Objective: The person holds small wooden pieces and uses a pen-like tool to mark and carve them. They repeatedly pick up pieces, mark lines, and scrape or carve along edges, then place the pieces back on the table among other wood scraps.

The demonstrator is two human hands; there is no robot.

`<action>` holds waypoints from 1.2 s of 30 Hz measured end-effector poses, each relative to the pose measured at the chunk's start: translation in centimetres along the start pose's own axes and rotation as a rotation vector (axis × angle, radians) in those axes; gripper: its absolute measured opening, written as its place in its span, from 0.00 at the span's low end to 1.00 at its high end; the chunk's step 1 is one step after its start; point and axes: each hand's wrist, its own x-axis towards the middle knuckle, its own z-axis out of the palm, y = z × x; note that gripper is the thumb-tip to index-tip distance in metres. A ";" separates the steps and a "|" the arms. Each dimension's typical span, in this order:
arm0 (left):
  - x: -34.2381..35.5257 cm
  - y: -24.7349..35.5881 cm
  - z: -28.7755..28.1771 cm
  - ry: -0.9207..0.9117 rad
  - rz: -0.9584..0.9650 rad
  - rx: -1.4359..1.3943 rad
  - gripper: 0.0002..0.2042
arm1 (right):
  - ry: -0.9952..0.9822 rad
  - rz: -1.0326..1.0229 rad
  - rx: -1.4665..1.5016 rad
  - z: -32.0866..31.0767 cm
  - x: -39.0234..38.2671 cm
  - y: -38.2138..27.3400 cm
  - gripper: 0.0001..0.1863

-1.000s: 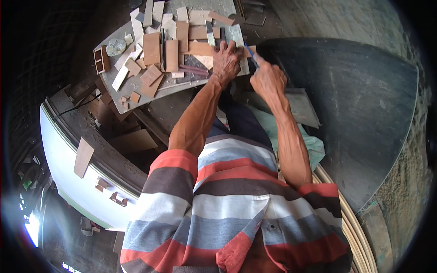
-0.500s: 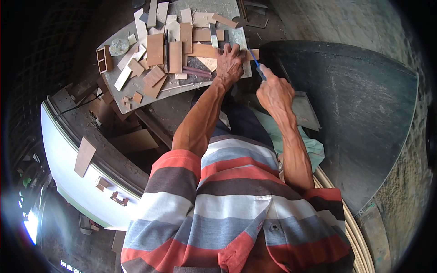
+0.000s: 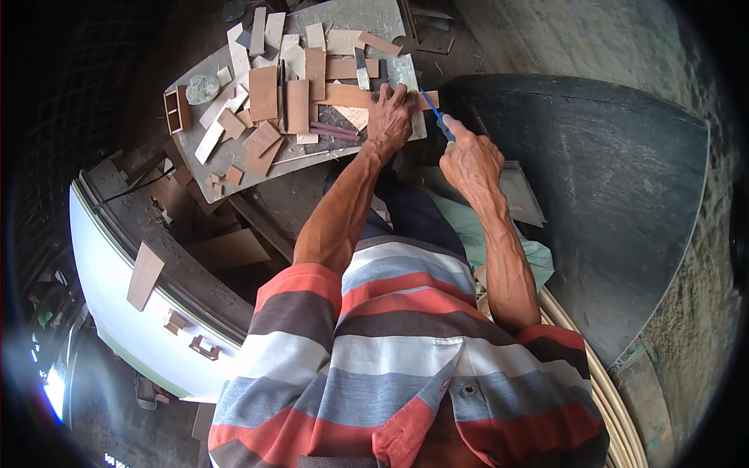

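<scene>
Near the right edge of the worktable, my left hand (image 3: 390,117) presses down on a long light-brown wooden strip (image 3: 347,95), its fingers curled over it. The strip's right end comes out past the hand and overhangs the table edge. A thin blue saw-like tool (image 3: 431,104) lies across that end, near the edge. Its handle sits in my right hand (image 3: 472,158), fingers wrapped round it. The exact kind of tool is too small to make out. Left of my left hand are flat wooden pieces (image 3: 298,107) and dark reddish sticks (image 3: 334,130).
The grey worktable (image 3: 374,15) carries many wood offcuts, a clear round plastic item (image 3: 203,88) and a small wooden frame (image 3: 177,109). A large dark board (image 3: 593,179) leans at the right. A white curved panel (image 3: 117,273) with wood bits stands at the left.
The blue tool and my right hand have shifted slightly, with the tool still across the strip's end. My left hand keeps its place on the strip. The whole view has shifted a little.
</scene>
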 end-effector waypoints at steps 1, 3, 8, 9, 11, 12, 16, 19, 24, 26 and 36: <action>0.1 0.0 0.0 -0.006 0.003 0.003 0.20 | 0.006 -0.001 0.012 0.0 -0.1 0.1 0.25; 0.2 0.0 0.0 -0.008 0.015 0.005 0.19 | 0.013 0.009 0.013 0.1 -0.2 0.2 0.25; 0.4 0.4 0.0 0.008 0.016 0.008 0.18 | -0.085 0.107 0.009 -0.3 -0.3 -0.2 0.26; 0.4 0.4 0.1 0.012 0.014 0.001 0.17 | -0.080 0.106 0.010 -0.1 -0.3 0.0 0.26; 0.4 0.3 0.3 0.020 0.009 -0.012 0.17 | -0.075 0.101 0.011 0.2 -0.2 0.3 0.26; 0.4 0.3 0.4 0.019 0.003 -0.024 0.17 | -0.075 0.097 0.014 0.4 -0.2 0.4 0.26; 0.5 0.2 0.6 0.020 -0.016 -0.051 0.18 | -0.005 0.018 0.004 0.3 -1.5 1.3 0.25; 0.5 0.3 0.3 -0.005 -0.015 -0.039 0.20 | -0.014 0.047 -0.054 -1.7 -1.8 0.4 0.23; 1.0 -0.2 0.2 -0.021 -0.001 0.007 0.23 | 0.039 0.005 -0.069 2.2 3.2 1.4 0.15; 0.3 -0.1 0.6 -0.001 -0.012 -0.002 0.23 | -0.042 -0.001 -0.036 -1.3 0.2 0.1 0.14; 0.3 0.1 0.3 -0.046 -0.011 0.007 0.29 | -0.028 -0.011 0.013 -0.2 0.6 0.8 0.24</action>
